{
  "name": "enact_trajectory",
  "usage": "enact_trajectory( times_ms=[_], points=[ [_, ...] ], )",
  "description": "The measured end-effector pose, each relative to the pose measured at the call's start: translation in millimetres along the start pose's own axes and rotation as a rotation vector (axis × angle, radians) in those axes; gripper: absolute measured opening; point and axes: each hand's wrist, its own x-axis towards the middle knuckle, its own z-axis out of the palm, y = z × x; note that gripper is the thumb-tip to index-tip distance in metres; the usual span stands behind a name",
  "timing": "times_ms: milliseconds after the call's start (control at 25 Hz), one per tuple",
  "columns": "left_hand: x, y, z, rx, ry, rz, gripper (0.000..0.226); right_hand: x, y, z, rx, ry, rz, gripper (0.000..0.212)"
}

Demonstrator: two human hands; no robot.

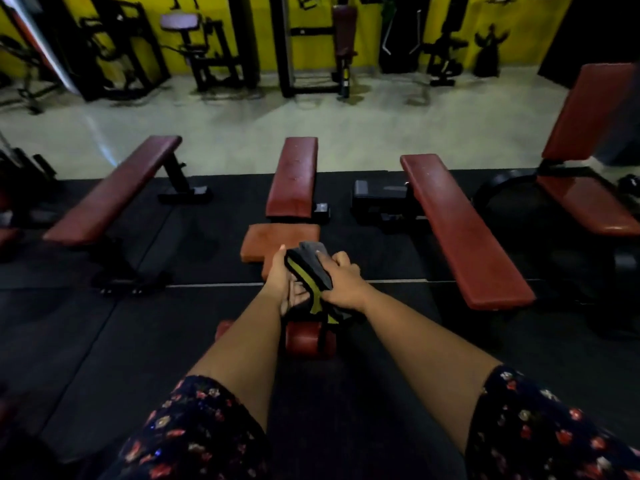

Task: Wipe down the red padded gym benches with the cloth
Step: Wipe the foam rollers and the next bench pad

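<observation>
Black rubber floor, dull and flat, under everything. Yellow wall far back, dark machines lined up there. Four long red benches in a row, soft padded tops, smooth and a bit shiny, on black metal legs. Middle bench straight ahead, with a paler seat pad. No writing to read. Soft dark grey cloth with a yellow-green edge, bunched up over that seat. Left hand and right hand both closed around the cloth. Flowery dark sleeves lowest down.
</observation>
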Motion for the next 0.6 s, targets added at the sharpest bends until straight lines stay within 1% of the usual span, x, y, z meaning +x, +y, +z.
enact_trajectory(
  times_ms=[80, 120, 160, 200, 240, 280, 320, 360, 400, 440, 520, 560, 600],
  points=[
    [2, 5, -18, -0.006, -0.004, 0.02, 0.072, 10, -18, 14, -0.092, -0.036, -0.06, 0.097],
    [5, 6, -29, 0.012, 0.025, 0.059, 0.073, 15, -27, 21, -0.155, -0.052, -0.093, 0.096],
    [8, 9, -39, 0.036, 0.073, 0.109, 0.072, 21, -36, 28, -0.222, -0.049, -0.122, 0.092],
    [12, 11, -48, 0.065, 0.132, 0.159, 0.069, 27, -44, 34, -0.275, -0.009, -0.153, 0.084],
    [18, 13, -57, 0.088, 0.179, 0.186, 0.065, 33, -51, 39, -0.297, 0.077, -0.167, 0.074],
    [22, 17, -68, 0.094, 0.195, 0.193, 0.061, 42, -61, 44, -0.249, 0.197, -0.154, 0.063],
    [29, 21, -81, 0.089, 0.194, 0.191, 0.058, 52, -71, 48, -0.146, 0.319, -0.108, 0.057],
    [37, 24, -96, 0.076, 0.184, 0.185, 0.054, 63, -79, 53, -0.029, 0.404, -0.046, 0.058],
    [45, 27, -110, 0.051, 0.174, 0.185, 0.049, 74, -86, 59, 0.037, 0.418, -0.004, 0.067],
    [55, 29, -125, 0.025, 0.165, 0.17, 0.044, 84, -94, 66, 0.011, 0.362, 0.011, 0.08],
    [70, 33, -149, -0.059, 0.122, 0.085, 0.037, 101, -106, 86, -0.145, 0.153, 0.031, 0.103],
    [75, 32, -157, -0.106, 0.092, 0.006, 0.037, 107, -108, 97, -0.196, 0.071, 0.054, 0.108],
    [84, 29, -164, -0.135, 0.064, -0.069, 0.046, 113, -109, 110, -0.219, 0.028, 0.081, 0.111]
  ],
)
